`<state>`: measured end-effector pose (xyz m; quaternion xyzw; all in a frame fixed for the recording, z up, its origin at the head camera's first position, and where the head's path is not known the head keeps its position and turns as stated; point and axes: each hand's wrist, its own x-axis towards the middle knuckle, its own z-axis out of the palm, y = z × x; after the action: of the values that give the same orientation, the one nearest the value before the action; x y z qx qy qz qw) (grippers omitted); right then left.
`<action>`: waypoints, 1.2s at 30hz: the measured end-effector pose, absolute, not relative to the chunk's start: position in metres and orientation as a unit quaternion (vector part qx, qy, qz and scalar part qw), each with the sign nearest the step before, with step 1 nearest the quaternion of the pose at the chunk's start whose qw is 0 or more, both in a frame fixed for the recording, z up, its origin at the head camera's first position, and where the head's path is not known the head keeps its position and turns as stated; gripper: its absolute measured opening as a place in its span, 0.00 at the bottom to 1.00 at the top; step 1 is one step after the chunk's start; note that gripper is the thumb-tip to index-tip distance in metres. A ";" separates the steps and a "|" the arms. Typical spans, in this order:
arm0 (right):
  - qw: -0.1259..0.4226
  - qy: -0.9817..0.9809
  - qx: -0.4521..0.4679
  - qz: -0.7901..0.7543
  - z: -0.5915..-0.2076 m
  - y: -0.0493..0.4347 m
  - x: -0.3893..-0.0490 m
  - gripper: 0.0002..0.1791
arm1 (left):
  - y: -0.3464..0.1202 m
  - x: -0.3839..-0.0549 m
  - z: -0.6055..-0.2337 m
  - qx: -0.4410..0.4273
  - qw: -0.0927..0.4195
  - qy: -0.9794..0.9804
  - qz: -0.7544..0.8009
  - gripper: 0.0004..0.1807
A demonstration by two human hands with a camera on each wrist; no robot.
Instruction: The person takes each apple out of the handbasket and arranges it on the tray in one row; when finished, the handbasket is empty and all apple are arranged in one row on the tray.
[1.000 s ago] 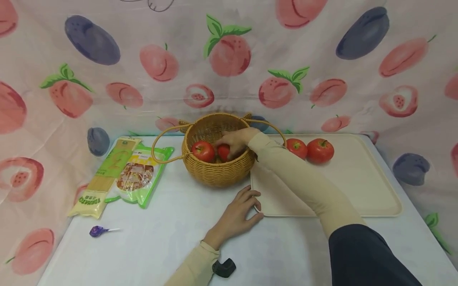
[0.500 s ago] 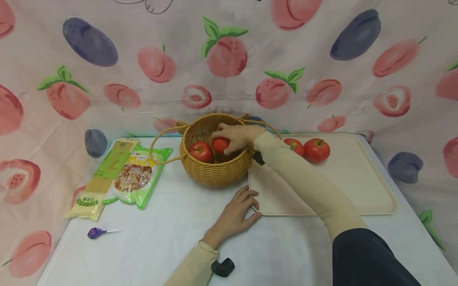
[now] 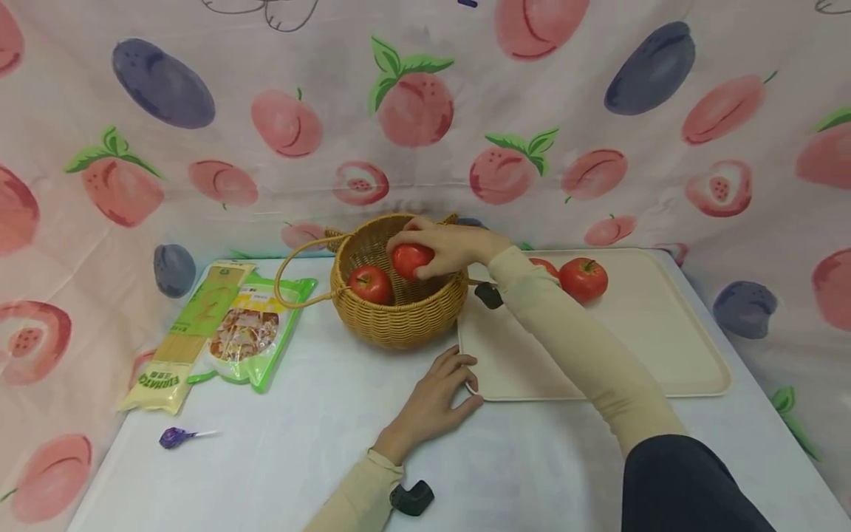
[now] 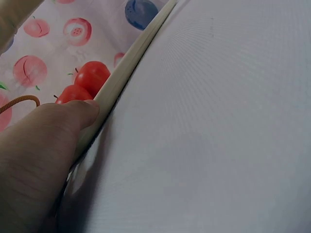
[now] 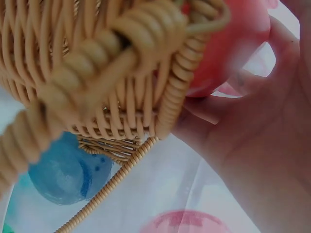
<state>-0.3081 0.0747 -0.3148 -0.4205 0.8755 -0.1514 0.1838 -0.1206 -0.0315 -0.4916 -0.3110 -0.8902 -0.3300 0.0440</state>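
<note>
My right hand [image 3: 448, 244] grips a red apple [image 3: 411, 260] with thumb and fingers, up at the mouth of a round wicker basket [image 3: 399, 325]. A second apple [image 3: 369, 285] lies inside the basket on its left side. The right wrist view has the held apple [image 5: 231, 48] close beside the basket's woven rim [image 5: 172, 97]. My left hand [image 3: 435, 399] rests at the near left corner of a cream tray [image 3: 651, 347], fingers along its edge. In the left wrist view its thumb [image 4: 80, 112] lies on the tray's rim [image 4: 116, 80].
Two more red apples, one of them the apple [image 3: 583, 280] further right, sit at the tray's back left. Left of the basket lie a noodle pack [image 3: 189, 332] and a green-edged food bag [image 3: 249, 332]. A purple lollipop [image 3: 176, 437] lies nearer. Wicker handles [image 3: 292, 266] stick out sideways.
The right hand has lifted the apple from down in the basket up to its mouth. The left hand has stayed at the tray corner. The head view has shifted slightly.
</note>
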 end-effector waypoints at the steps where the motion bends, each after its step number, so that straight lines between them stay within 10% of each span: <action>1: 0.181 0.876 -0.419 -0.156 -0.314 0.076 -0.307 0.31 | -0.032 -0.121 -0.492 -0.311 0.043 -0.890 -0.330 0.09; 36: 0.080 0.872 -0.341 -0.341 -0.269 0.139 -0.263 0.32 | -0.030 -0.120 -0.492 -0.304 0.035 -0.890 -0.338 0.09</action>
<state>-0.2630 0.1389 -0.2691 -0.3411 0.8723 -0.3410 0.0802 -0.1200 -0.0299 -0.4922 -0.3036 -0.8902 -0.3379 0.0345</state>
